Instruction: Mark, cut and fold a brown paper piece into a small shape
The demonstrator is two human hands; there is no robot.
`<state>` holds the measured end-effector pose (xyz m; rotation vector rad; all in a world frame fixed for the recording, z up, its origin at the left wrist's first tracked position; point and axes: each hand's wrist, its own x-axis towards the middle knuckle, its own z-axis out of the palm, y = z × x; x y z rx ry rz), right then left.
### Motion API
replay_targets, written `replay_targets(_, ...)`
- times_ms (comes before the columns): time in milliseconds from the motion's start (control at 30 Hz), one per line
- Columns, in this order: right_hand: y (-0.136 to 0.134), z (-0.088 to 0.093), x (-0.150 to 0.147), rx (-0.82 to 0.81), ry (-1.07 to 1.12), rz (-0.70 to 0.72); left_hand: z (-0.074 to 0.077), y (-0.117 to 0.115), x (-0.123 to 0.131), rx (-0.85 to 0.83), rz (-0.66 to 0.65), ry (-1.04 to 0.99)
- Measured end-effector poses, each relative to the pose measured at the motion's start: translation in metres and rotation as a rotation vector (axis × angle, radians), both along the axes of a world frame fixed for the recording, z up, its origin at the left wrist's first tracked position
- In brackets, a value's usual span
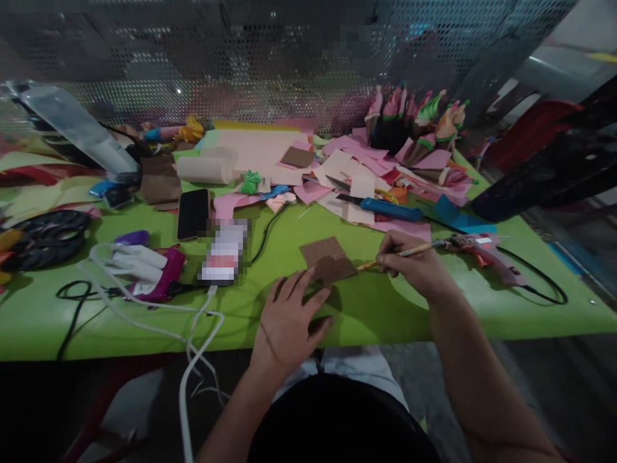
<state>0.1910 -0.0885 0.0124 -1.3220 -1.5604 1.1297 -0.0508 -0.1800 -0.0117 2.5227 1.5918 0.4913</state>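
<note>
A brown textured square (330, 257) lies flat on the green tabletop in front of me. My left hand (292, 318) rests palm down with its fingers spread, the fingertips reaching the square's near left edge. Between the fingers of my right hand (405, 260) is a slim wooden stick (370, 264), like a pencil or thin brush; I cannot tell which. Its pale tip is at the square's right corner, and its greyish other end points right, toward a pink glue gun (496, 257) lying on its side.
Behind the square are a blue-handled cutter (390, 209), pink paper scraps (357, 151) and a cup-like cluster of paper cones (429, 122). Leftward lie a black phone (193, 214), a lit phone (224, 251), a magenta power strip (166, 273) with loose white cables, and black tape rolls (55, 238).
</note>
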Motion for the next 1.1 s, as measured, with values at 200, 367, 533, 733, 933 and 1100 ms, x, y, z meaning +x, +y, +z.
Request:
replay_targets(200, 0.008, -0.007, 0.005, 0.22, 0.012, -0.141, 0.004, 0.004, -0.005, -0.047, 0.009, -0.155)
replay_targets(367, 0.015, -0.015, 0.008, 0.501, -0.329, -0.03, 0.016, 0.023, -0.011, -0.056, 0.094, -0.298)
replay_targets(533, 0.025, -0.029, 0.013, 0.573, -0.648, 0.033, 0.025, 0.07, 0.001, -0.101, 0.234, -0.146)
replay_targets(733, 0.034, -0.039, 0.012, 0.573, -0.737, -0.013, 0.025, 0.112, 0.017, -0.244, 0.235, -0.044)
replay_targets(933, 0.034, -0.038, 0.009, 0.615, -0.681, -0.105, 0.022, 0.122, 0.015, -0.374, 0.245, -0.249)
replay_targets(1100, 0.033, -0.037, 0.004, 0.664, -0.563, -0.119, 0.02, 0.13, 0.009, -0.312, 0.211, -0.594)
